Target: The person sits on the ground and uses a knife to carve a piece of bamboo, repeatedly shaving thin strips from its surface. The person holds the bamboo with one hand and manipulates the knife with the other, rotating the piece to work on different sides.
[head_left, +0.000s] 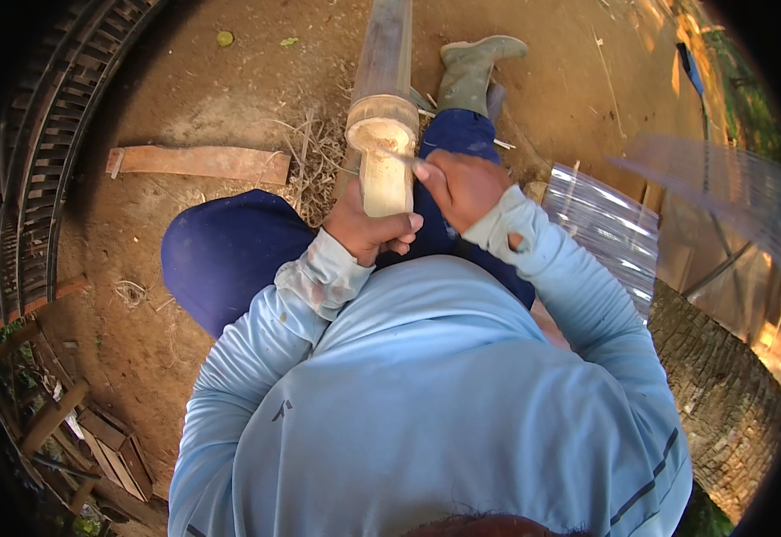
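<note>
A thick bamboo pole [384,63] runs from the top of the head view toward my body. Its near end is carved down past the node to a pale, half-open tongue [386,183]. My left hand [365,224] is wrapped around that carved end from the left, thumb across its tip. On the right, my right hand [468,188] is closed on a knife, its handle hidden in the fist. The thin grey knife blade [402,158] reaches left over the hollowed part just below the node, slightly blurred.
Fibrous shavings [314,166] lie on the dirt left of the bamboo, near a flat reddish-brown strip [198,164]. My booted leg [468,80] stretches forward. Clear corrugated sheeting [601,228] and a rough log [717,394] are at right; a slatted structure [46,152] stands left.
</note>
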Available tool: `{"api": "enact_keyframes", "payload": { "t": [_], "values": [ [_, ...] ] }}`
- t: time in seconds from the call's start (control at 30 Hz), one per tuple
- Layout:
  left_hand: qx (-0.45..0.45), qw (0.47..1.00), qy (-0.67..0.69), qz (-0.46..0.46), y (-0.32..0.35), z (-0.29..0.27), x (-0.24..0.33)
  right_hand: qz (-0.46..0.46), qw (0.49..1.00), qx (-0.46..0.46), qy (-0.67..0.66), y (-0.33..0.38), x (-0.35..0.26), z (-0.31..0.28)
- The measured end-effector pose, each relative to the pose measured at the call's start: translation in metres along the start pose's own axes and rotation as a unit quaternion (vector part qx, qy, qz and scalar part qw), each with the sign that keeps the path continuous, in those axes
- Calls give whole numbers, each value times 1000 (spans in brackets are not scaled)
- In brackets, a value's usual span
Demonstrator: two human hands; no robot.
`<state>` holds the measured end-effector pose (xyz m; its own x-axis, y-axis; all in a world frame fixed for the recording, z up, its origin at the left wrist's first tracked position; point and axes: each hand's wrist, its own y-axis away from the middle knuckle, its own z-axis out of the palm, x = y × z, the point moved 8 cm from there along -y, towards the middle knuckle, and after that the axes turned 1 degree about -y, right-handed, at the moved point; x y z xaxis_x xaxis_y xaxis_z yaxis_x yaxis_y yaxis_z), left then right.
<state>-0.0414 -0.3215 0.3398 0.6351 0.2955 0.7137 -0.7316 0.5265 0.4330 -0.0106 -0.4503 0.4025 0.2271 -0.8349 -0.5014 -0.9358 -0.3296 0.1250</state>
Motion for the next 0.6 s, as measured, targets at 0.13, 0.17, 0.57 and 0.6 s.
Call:
{"api": "enact_keyframes", "payload": {
  "t": [0.13, 0.17, 0.57, 0.6],
  "values": [
    [-7, 1000, -4, -9, -6, -6, -7, -28, 999, -16, -10, 11, -4, 7],
    [-3, 1000, -4, -3, -6, -8, -6, -31, 999, -18, -6, 7, -4, 7],
    [-8, 1000, 7, 7, 0, 2, 3, -10, 998, 26, 53, -10, -2, -5],
    [-17, 1000, 4, 11, -1, 3, 3, -16, 998, 20, 49, -4, -2, -4]
  ]
}}
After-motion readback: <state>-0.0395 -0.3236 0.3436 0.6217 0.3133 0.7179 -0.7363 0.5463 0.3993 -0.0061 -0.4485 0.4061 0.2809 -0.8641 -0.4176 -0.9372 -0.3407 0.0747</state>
